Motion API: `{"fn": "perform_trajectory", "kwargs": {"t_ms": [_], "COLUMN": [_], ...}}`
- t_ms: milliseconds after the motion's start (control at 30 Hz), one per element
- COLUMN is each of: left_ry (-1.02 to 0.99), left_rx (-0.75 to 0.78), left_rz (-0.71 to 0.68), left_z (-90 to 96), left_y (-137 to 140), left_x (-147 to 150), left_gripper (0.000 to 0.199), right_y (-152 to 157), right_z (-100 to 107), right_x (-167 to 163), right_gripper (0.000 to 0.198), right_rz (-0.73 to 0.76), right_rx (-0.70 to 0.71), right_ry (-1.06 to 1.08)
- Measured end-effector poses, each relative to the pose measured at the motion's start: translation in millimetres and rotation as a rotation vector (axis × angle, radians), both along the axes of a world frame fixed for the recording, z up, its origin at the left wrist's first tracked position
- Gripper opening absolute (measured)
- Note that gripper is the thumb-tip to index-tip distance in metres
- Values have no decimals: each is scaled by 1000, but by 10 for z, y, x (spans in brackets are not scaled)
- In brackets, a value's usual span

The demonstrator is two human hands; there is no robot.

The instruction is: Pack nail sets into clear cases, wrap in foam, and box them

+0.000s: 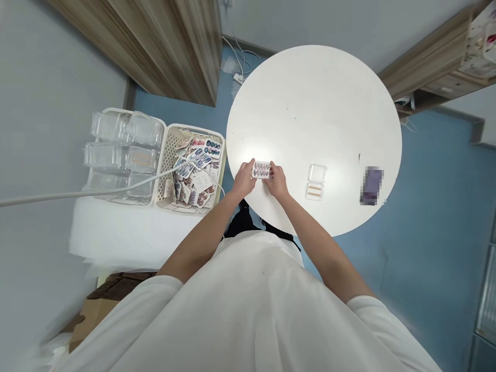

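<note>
A small white card of press-on nails (261, 170), pinkish and shiny in two rows, is held level over the near left part of the round white table (313, 103). My left hand (244, 179) grips its left edge between thumb and fingers. At the opposite edge, my right hand (277, 181) pinches the same card. To the right on the table lies an open clear plastic case (317, 174) with short wooden sticks (314, 191) in its nearer half.
Left of the table, a cream basket (160, 175) holds many nail cards (201, 181). Beside it, another basket (163, 124) holds stacked clear plastic boxes (145, 129). A white cable (77, 195) crosses above both. A blurred dark object (372, 185) lies at the table's right.
</note>
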State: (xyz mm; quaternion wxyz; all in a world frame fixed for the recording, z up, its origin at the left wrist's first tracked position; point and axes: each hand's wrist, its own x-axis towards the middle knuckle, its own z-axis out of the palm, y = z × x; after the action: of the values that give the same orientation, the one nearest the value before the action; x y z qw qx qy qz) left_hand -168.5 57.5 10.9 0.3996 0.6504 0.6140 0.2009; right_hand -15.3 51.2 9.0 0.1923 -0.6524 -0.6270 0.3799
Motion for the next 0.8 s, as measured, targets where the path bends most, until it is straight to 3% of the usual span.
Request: {"fn": "perform_trajectory", "kwargs": {"t_ms": [433,633,800], "left_ry": [-117,-30,67], "left_rx": [54,1,-2], "left_rz": [-294,-316,-277], "left_z": [97,118,79], "left_y": [-369,-437,-448], "left_x": [909,1427,1677], "left_gripper": [64,65,66], "right_y": [-674,-765,-676], "right_z": [179,138,26], "right_x": [1237,1865,2124], "right_gripper": [65,63,65], "right_rz": [-9,38,116], "right_rx": [38,74,60], "right_ry": [31,-3,-48]}}
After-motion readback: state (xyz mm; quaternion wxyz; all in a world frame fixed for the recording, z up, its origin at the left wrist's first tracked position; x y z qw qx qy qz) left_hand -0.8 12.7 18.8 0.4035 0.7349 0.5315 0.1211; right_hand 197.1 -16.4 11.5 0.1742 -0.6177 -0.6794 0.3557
